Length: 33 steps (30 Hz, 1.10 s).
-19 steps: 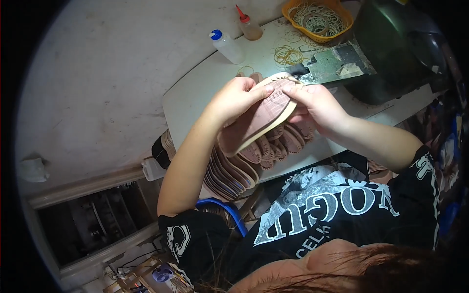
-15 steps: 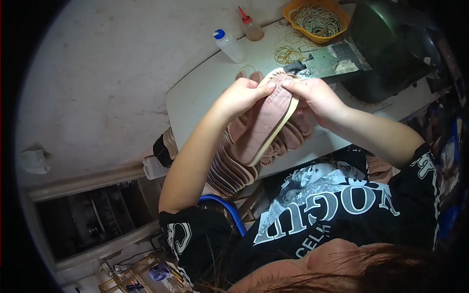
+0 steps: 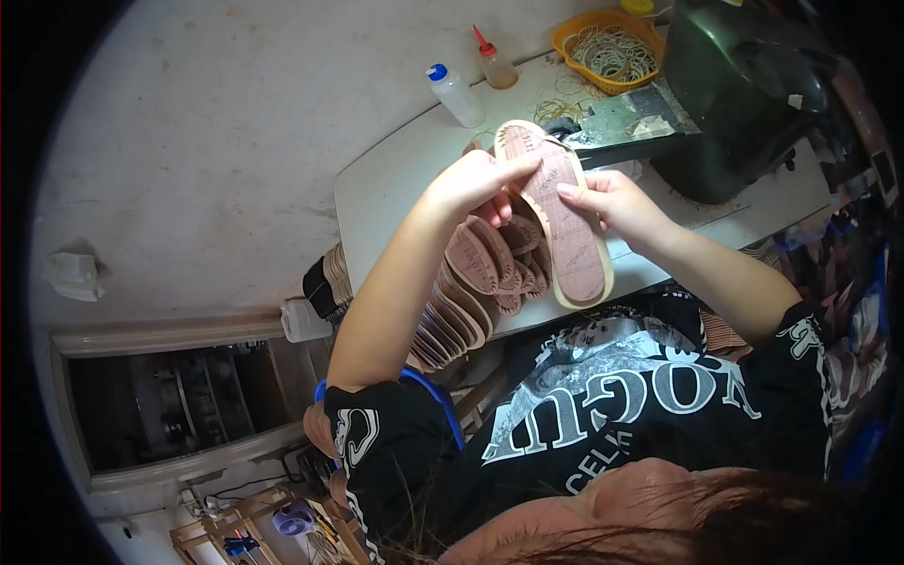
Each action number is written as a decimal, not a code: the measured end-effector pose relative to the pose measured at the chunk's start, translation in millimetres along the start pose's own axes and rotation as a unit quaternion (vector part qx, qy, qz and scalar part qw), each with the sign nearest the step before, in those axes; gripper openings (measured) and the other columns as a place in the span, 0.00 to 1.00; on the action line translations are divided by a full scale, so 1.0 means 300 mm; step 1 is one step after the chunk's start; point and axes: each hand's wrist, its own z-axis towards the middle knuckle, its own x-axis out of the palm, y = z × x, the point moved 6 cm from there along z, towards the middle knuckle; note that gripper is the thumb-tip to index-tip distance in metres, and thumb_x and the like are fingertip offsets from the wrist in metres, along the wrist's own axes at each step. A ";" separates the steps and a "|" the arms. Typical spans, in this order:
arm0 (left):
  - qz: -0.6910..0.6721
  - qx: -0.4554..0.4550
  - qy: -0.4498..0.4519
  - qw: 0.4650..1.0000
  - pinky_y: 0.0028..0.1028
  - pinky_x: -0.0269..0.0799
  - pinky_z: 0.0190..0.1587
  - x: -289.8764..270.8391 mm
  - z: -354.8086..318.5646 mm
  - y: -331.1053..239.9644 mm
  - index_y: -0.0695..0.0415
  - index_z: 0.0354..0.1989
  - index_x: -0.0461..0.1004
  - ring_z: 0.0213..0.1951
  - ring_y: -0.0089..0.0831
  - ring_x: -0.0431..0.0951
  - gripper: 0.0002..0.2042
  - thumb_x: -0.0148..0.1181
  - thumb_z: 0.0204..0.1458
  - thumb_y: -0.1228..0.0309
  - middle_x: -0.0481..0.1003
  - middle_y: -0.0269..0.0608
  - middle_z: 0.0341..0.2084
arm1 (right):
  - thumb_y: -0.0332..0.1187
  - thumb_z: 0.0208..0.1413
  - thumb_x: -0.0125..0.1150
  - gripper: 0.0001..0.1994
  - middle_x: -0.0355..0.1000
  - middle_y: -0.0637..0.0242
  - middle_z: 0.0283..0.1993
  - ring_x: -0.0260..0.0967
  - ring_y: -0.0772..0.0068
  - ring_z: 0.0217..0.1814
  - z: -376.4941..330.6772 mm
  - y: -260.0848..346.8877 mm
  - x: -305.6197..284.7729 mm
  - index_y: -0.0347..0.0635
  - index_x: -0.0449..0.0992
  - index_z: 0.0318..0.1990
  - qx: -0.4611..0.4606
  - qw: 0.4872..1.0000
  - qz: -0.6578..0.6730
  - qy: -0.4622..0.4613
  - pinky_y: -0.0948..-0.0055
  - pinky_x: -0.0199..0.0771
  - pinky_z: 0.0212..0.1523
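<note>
A long pink shoe insole (image 3: 573, 226) with a cream rim is held up over the table, its toe end pointing away from me. My right hand (image 3: 621, 205) grips its right edge, thumb on top and the other fingers partly hidden. At its left edge, my left hand (image 3: 476, 188) has a digit stretched across the upper part, with the other fingers curled beside the edge. Below the hands lie several smaller pink insole pieces (image 3: 473, 259) with notched edges. A row of stacked insoles (image 3: 447, 330) leans along the table's near edge.
The dark green machine (image 3: 720, 104), with its flat worn arm (image 3: 633, 120), stands at the right. Behind are a yellow basket (image 3: 589, 28) of rubber bands, a red-tipped bottle (image 3: 497, 71) and a blue-capped bottle (image 3: 457, 97). A blue chair frame (image 3: 443, 395) is near my left elbow.
The insole has turned more upright and shifted slightly right, with its top face now toward me. My right hand has slid down its edge; my left thumb no longer pinches the toe beside the right.
</note>
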 end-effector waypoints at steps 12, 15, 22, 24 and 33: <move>-0.139 0.047 -0.115 0.982 0.18 0.56 0.15 -0.039 0.059 0.022 0.54 0.20 0.73 0.10 0.14 0.59 0.16 0.74 0.42 0.60 0.64 0.25 0.08 | 0.45 0.56 0.63 0.18 0.78 0.64 0.30 0.75 0.79 0.27 -0.046 -0.003 -0.028 0.34 0.79 0.37 0.049 0.993 -0.083 0.069 0.79 0.76 0.28; -0.142 0.044 -0.120 0.982 0.18 0.56 0.15 -0.054 0.077 0.024 0.54 0.19 0.71 0.09 0.16 0.59 0.16 0.74 0.43 0.60 0.64 0.27 0.08 | 0.43 0.56 0.62 0.17 0.78 0.62 0.29 0.75 0.78 0.24 -0.120 -0.066 0.037 0.34 0.79 0.36 0.117 0.989 -0.014 0.093 0.81 0.75 0.24; -0.094 0.042 -0.106 0.989 0.18 0.59 0.15 -0.136 0.137 0.025 0.51 0.16 0.68 0.09 0.18 0.62 0.22 0.70 0.45 0.49 0.67 0.30 0.08 | 0.38 0.59 0.59 0.14 0.77 0.60 0.27 0.75 0.77 0.23 -0.081 -0.038 0.070 0.33 0.77 0.35 0.025 0.987 0.158 0.009 0.81 0.75 0.23; -0.017 0.018 -0.092 0.995 0.15 0.56 0.14 -0.159 0.122 0.005 0.55 0.21 0.75 0.10 0.17 0.66 0.27 0.70 0.39 0.40 0.70 0.31 0.09 | 0.38 0.60 0.57 0.15 0.77 0.59 0.27 0.75 0.77 0.23 -0.072 -0.023 0.080 0.32 0.77 0.35 0.014 0.985 0.167 -0.028 0.81 0.74 0.24; 0.287 0.322 -0.186 0.883 0.37 0.61 0.60 -0.287 0.234 -0.173 0.65 0.54 0.70 0.60 0.46 0.65 0.41 0.72 0.38 0.45 0.64 0.59 0.58 | 0.40 0.61 0.55 0.16 0.77 0.60 0.27 0.75 0.76 0.24 0.023 0.021 0.100 0.32 0.77 0.35 0.001 0.976 0.206 -0.067 0.81 0.74 0.26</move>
